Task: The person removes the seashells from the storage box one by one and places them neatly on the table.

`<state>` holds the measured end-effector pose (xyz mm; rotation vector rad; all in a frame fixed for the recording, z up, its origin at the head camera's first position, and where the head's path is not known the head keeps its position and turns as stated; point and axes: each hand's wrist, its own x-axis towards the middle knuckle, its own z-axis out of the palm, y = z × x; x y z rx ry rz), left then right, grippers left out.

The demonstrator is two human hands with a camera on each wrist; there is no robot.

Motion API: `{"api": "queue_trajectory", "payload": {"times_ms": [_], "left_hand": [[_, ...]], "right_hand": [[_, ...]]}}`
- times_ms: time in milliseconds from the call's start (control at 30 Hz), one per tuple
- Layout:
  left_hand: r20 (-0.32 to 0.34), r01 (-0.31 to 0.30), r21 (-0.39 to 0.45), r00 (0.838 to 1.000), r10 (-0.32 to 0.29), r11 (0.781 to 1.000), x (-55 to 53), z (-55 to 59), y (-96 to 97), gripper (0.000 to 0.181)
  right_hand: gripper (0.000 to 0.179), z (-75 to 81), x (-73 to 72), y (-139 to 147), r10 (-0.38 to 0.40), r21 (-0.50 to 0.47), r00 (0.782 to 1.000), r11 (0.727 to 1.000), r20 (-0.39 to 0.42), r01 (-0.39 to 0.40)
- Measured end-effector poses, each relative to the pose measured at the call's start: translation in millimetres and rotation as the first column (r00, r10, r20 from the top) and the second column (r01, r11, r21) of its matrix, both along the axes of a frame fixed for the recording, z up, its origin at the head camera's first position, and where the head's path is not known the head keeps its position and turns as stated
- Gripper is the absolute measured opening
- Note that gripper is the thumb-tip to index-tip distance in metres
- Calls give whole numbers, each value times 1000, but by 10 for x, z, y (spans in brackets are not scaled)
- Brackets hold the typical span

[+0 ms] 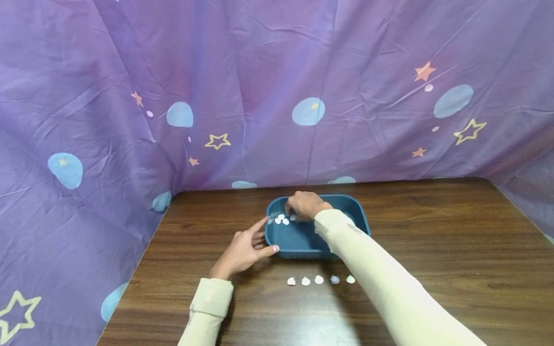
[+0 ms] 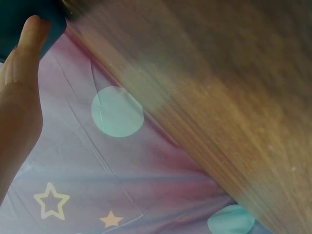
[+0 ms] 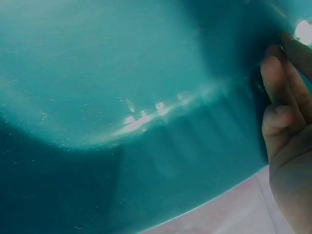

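Observation:
A blue plastic tub (image 1: 298, 238) stands on the table. My left hand (image 1: 240, 252) rests against its left side, the thumb at the front left corner and the index finger at the left rim, both fairly straight. My right hand (image 1: 306, 205) reaches down inside, near the back wall, with its fingers bent. Several small white shell-like pieces (image 1: 281, 219) lie in the tub just left of those fingers. One white piece (image 3: 304, 32) shows beside the fingertips in the right wrist view; whether they pinch anything is hidden.
In front of the tub, several small shell-like pieces (image 1: 319, 279) lie in a row, mostly white, one purplish grey. The brown wooden table (image 1: 441, 240) meets a purple curtain (image 1: 277, 96) with stars at its back and left edges.

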<state>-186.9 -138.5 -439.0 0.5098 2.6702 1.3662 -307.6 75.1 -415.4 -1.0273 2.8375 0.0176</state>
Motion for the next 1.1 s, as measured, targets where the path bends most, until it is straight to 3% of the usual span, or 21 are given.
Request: {"api": "queue_trajectory", "payload": {"times_ms": [367, 1100], "left_hand": [[14, 1, 3, 1000, -1, 1000, 9, 18, -5, 87], [7, 12, -15, 1000, -12, 1000, -1, 4, -15, 87]], "right_hand": [[6, -78, -41, 59, -4, -55, 1000, 998, -25, 3], [3, -90, -23, 88, 35, -177, 999, 983, -31, -40]]}}
